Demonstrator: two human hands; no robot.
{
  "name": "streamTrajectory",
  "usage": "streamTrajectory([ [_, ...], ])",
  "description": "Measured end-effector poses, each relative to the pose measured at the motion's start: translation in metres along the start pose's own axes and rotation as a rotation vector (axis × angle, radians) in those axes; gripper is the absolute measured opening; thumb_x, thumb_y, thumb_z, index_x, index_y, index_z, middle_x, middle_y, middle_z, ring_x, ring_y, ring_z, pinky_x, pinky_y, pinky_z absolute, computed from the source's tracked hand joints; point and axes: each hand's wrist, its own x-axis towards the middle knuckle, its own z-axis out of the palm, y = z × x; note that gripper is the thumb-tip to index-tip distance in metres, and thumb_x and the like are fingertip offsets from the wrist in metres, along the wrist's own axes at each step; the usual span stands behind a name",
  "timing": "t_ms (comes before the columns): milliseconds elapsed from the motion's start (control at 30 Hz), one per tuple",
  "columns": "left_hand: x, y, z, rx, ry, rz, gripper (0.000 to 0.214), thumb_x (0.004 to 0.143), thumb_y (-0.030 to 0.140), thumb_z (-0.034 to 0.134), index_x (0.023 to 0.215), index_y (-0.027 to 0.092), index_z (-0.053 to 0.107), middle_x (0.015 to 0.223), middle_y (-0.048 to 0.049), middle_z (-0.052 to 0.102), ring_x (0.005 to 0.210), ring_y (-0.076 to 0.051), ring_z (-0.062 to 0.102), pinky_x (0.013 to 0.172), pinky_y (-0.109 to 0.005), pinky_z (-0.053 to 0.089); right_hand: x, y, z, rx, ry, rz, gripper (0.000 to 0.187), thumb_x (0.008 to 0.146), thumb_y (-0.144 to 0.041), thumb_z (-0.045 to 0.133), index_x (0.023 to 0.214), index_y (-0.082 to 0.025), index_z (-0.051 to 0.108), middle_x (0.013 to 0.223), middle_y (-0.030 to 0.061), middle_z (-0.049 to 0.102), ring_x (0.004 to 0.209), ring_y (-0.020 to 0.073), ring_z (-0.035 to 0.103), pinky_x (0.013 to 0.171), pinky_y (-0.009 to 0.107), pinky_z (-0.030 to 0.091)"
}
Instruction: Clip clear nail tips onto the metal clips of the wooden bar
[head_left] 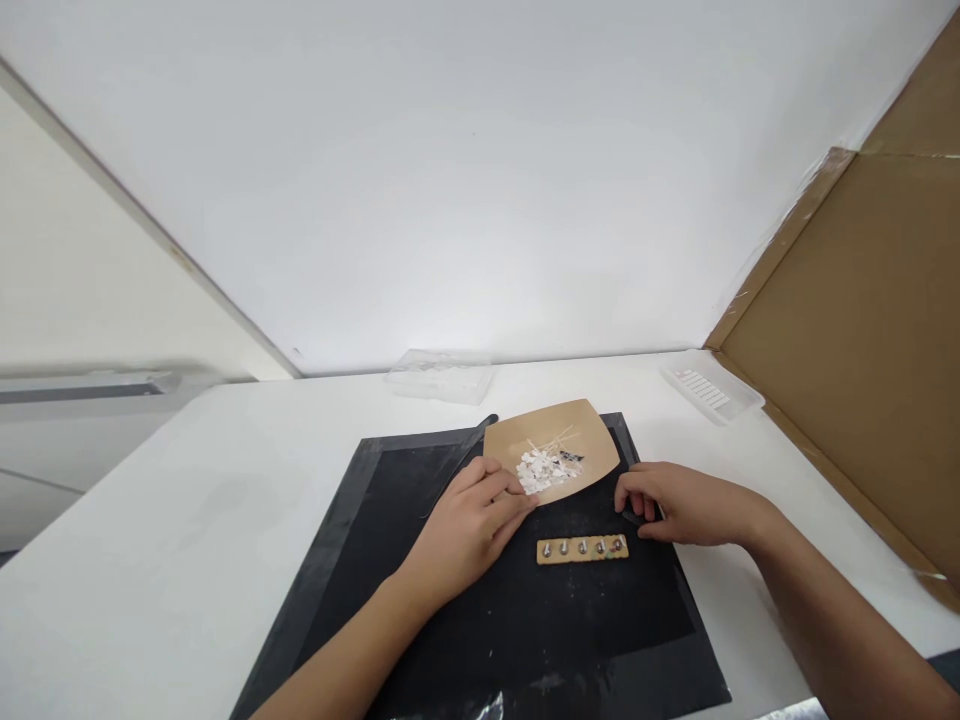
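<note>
A black mat (pixel 420 600) lies on the white table. On its far part sits a brown square paper dish (pixel 510 435) holding a pile of small white pieces (pixel 541 469) and a few thin sticks. In front of the dish lies a narrow tan strip (pixel 583 549) with several small metal studs in a row. My left hand (pixel 469 530) rests on the mat with fingers stretched toward the dish's near edge, touching it. My right hand (pixel 679 505) rests on the mat to the right of the strip, fingers curled over a small dark object that I cannot make out.
A clear plastic package (pixel 441 375) lies at the back of the table by the wall. A white plastic tray (pixel 709 388) sits at the back right. A large cardboard sheet (pixel 855 330) leans along the right side. A dark tool handle (pixel 480 427) pokes out behind the dish.
</note>
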Motion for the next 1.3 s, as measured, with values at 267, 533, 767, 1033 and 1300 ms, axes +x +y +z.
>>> streamTrajectory([
  [267, 0.001, 0.001, -0.004, -0.002, -0.036, 0.033, 0.014, 0.103, 0.018, 0.065, 0.095, 0.019, 0.076, 0.094, -0.0065, 0.074, 0.096, -0.022, 0.062, 0.087, -0.037, 0.056, 0.003, 0.0, 0.005, 0.054, 0.03, 0.16, 0.017, 0.079, -0.01, 0.074, 0.091, -0.021, 0.073, 0.092, 0.0023, 0.07, 0.084, 0.0192, 0.065, 0.07, 0.028, 0.047],
  [533, -0.002, -0.002, -0.005, 0.0, -0.085, 0.056, 0.01, 0.103, 0.016, 0.064, 0.099, 0.019, 0.073, 0.094, -0.0052, 0.073, 0.097, -0.023, 0.062, 0.087, -0.037, 0.054, 0.0, -0.014, 0.012, -0.078, 0.053, 0.195, 0.024, 0.065, -0.003, 0.067, 0.082, -0.02, 0.068, 0.091, 0.0029, 0.069, 0.078, 0.0178, 0.061, 0.062, 0.025, 0.04],
  [767, -0.002, -0.001, -0.015, -0.032, 0.032, 0.048, 0.025, 0.098, 0.034, 0.072, 0.117, 0.019, 0.068, 0.102, -0.0084, 0.075, 0.103, -0.027, 0.063, 0.094, -0.043, 0.052, 0.002, -0.015, 0.012, -0.121, 0.092, 0.135, 0.029, 0.065, -0.003, 0.063, 0.088, -0.02, 0.07, 0.089, 0.0031, 0.072, 0.08, 0.019, 0.063, 0.064, 0.025, 0.038],
  [1033, -0.01, -0.032, -0.012, 0.516, 0.175, -0.548, 0.024, 0.103, 0.026, 0.051, 0.108, 0.011, 0.069, 0.098, -0.0153, 0.074, 0.099, -0.034, 0.058, 0.092, -0.049, 0.049, 0.001, -0.011, 0.005, -0.085, 0.08, 0.021, 0.031, 0.063, -0.001, 0.061, 0.086, -0.022, 0.065, 0.072, -0.0054, 0.069, 0.065, 0.0134, 0.056, 0.061, 0.023, 0.035],
  [1300, -0.012, -0.024, -0.013, 0.701, -0.254, -0.789, 0.045, 0.107, 0.039, 0.047, 0.097, 0.009, 0.079, 0.1, -0.0189, 0.071, 0.106, -0.038, 0.057, 0.083, -0.042, 0.048, 0.001, 0.0, 0.001, -0.046, 0.173, 0.048, 0.031, 0.074, 0.0, 0.059, 0.088, -0.022, 0.076, 0.087, 0.0014, 0.072, 0.08, 0.0176, 0.066, 0.069, 0.026, 0.047],
])
